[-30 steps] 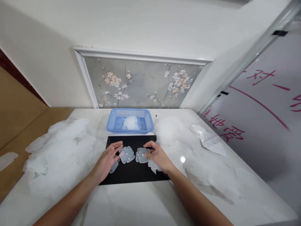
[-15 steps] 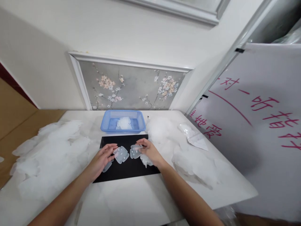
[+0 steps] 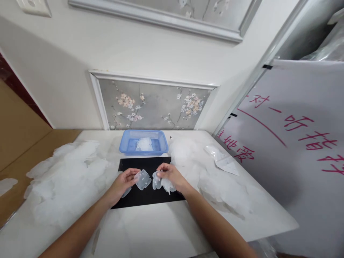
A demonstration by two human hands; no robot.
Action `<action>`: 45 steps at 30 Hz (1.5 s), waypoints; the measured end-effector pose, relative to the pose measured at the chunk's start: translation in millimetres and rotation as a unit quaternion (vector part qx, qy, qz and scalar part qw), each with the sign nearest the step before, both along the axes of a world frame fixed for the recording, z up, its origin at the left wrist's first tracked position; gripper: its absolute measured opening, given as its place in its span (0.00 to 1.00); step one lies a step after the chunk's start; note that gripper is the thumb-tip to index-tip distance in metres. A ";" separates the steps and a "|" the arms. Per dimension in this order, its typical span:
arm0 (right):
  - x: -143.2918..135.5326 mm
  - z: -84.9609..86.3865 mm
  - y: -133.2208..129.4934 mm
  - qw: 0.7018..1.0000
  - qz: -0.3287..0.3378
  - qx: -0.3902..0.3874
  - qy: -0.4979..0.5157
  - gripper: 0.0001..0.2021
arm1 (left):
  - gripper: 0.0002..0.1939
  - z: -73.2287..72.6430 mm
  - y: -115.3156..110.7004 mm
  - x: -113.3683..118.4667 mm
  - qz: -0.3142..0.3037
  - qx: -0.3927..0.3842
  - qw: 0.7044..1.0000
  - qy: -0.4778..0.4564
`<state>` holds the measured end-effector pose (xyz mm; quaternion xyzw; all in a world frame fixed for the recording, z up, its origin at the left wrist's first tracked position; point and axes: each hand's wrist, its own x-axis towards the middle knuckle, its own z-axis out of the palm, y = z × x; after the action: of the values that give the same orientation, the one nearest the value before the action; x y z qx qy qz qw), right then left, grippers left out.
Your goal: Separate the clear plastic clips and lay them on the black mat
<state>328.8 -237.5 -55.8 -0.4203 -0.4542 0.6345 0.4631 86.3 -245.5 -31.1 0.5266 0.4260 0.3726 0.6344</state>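
Note:
My left hand (image 3: 124, 182) pinches a thin translucent plastic piece (image 3: 143, 180) with notched edges and small white studs, held over a black mat (image 3: 145, 199). Another clear piece (image 3: 126, 192) lies partly hidden beneath that hand. In my right hand (image 3: 172, 175) a similar studded plastic piece (image 3: 156, 180) is gripped between thumb and fingers, tilted more on edge. The two held pieces are a small gap apart. Under my right palm sits a small clump of whitish plastic pieces (image 3: 168, 186), partly covered by the hand.
Behind the mat stands a blue plastic basket (image 3: 123, 147) with several white pieces inside. A large heap of translucent pieces (image 3: 67, 179) spreads on the left, with more piles (image 3: 223, 190) on the right. A clear plastic bag (image 3: 223, 160) lies near the whiteboard (image 3: 268, 172).
My right hand has turned its plastic piece from facing me to more edge-on. My left hand still holds its piece. The camera view has tilted up slightly.

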 end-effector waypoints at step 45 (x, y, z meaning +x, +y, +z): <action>-56.2 -4.9 -16.3 0.984 0.034 0.119 -0.125 0.10 | 0.09 10.7 8.8 -19.8 -0.009 0.175 0.961 0.214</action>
<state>272.6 -253.8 -60.8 -0.4220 -0.5950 0.5338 0.4277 66.5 -236.7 -20.4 0.7005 0.4754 0.3145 0.4294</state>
